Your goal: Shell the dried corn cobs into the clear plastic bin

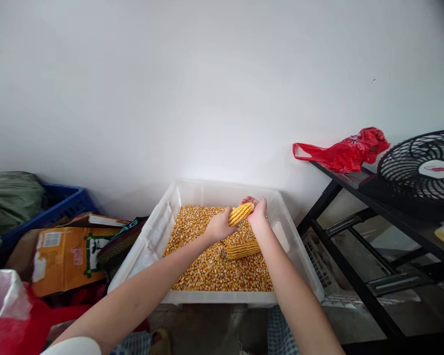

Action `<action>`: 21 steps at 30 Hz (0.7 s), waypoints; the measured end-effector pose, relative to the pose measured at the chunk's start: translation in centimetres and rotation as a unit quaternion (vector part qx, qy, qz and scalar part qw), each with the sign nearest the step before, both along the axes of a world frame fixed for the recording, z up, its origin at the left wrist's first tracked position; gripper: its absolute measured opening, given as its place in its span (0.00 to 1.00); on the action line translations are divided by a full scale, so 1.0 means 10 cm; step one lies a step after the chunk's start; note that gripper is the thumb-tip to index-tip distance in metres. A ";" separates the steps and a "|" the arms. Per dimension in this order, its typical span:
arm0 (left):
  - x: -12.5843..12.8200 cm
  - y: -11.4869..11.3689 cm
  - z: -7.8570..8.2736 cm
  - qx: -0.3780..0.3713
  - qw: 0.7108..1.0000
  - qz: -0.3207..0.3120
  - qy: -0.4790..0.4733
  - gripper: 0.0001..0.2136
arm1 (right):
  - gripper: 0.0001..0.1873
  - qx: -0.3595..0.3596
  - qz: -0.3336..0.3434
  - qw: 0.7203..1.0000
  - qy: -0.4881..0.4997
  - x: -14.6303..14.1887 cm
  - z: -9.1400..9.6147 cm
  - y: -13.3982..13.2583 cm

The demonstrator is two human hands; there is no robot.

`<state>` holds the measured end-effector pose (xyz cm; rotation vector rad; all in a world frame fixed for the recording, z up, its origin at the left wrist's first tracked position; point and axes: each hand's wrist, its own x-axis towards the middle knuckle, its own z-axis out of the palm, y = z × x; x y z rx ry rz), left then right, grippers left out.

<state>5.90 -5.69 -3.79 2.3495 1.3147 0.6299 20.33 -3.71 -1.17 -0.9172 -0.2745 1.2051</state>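
Over a translucent plastic bin [222, 297], both hands grip one yellow ear of corn [240, 214]. My left hand [220, 226] is closed round its lower left end. At the upper right end, my right hand [259, 211] wraps the tip, some of its fingers hidden behind the ear. Below them a second corn cob [242, 250], kernels still on it, lies on the loose corn kernels [207, 268] that cover the bin's bottom. My right forearm hides part of that second cob's right end.
Against the bin's left side lean a black mesh bag [122, 249] and an orange cardboard box [68, 254], with a blue crate [64, 204] behind. To the right stands a black table [395, 214] bearing a red plastic bag [350, 150] and a black fan [424, 167]. A white wall [222, 88] rises behind.
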 end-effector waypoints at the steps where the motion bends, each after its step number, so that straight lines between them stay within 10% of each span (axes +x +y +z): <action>1: -0.01 -0.01 0.01 0.028 0.998 0.021 0.047 0.18 | 0.25 -0.010 0.010 0.999 0.045 -0.05 -0.01 -0.01; 8: 0.05 -0.06 0.08 0.113 0.983 0.004 0.148 0.17 | 0.20 -0.007 -0.096 0.994 0.043 -0.13 0.01 -0.06; 21: 0.11 -0.09 0.01 -0.058 0.990 -0.019 -0.127 0.15 | 0.25 0.113 -0.113 0.966 -0.205 -0.16 0.03 -0.01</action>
